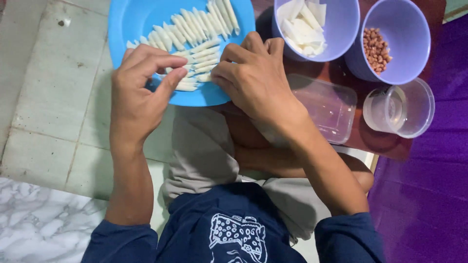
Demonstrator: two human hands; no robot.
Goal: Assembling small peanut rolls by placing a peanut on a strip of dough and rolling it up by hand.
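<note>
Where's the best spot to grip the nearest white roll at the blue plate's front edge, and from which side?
Pinch the white roll across its narrow middle, thumb and forefinger on its long sides, coming from above at the near rim of the blue plate. It lies flat and crosswise, with another roll tight behind it, so only the top and front are free. The left hand is closest.

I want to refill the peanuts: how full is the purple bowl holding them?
Nearly empty: the peanuts form a small heap against one side of the purple bowl, most of its inside showing bare.
</note>
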